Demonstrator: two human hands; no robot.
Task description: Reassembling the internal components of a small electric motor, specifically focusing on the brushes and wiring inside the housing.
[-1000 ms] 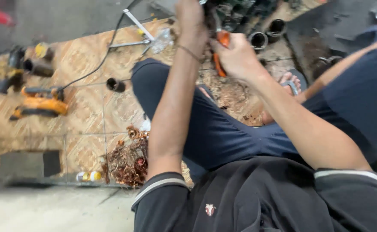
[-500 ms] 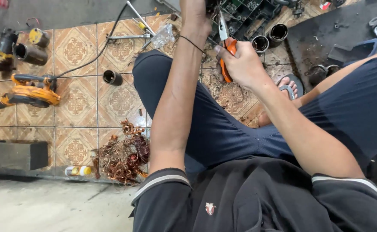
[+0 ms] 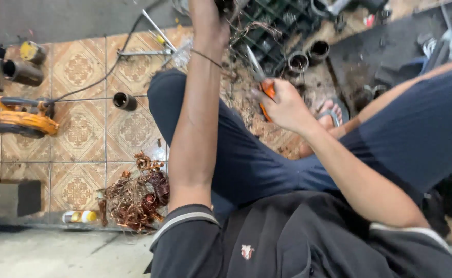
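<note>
At the far left edge of the patterned tile floor (image 3: 76,123) lie dark metal cylinders (image 3: 22,72) and, below them, an orange power tool (image 3: 20,121) whose black cable (image 3: 107,72) runs up and to the right. A small black cylinder (image 3: 124,101) stands on the tiles further right, and near the bottom a tangled heap of copper wire (image 3: 136,195) rests beside a small yellow-capped bottle (image 3: 80,216). The left hand (image 3: 210,20) reaches up to the top edge of the view, its forearm wearing a thin wrist cord (image 3: 208,56); the fingers run out of view, so whether they are closed on anything cannot be told. Just right of it, the right hand (image 3: 285,105) is curled tight around the orange handles of a pair of pliers (image 3: 259,77), whose metal tips point up and left toward loose wire strands (image 3: 249,31) near the left hand. Behind lies a dark plastic crate (image 3: 277,25), with two metal rings (image 3: 307,56) beside it. Farther right a sandalled foot (image 3: 331,110) rests on the littered floor, next to the person's dark-trousered leg.
</note>
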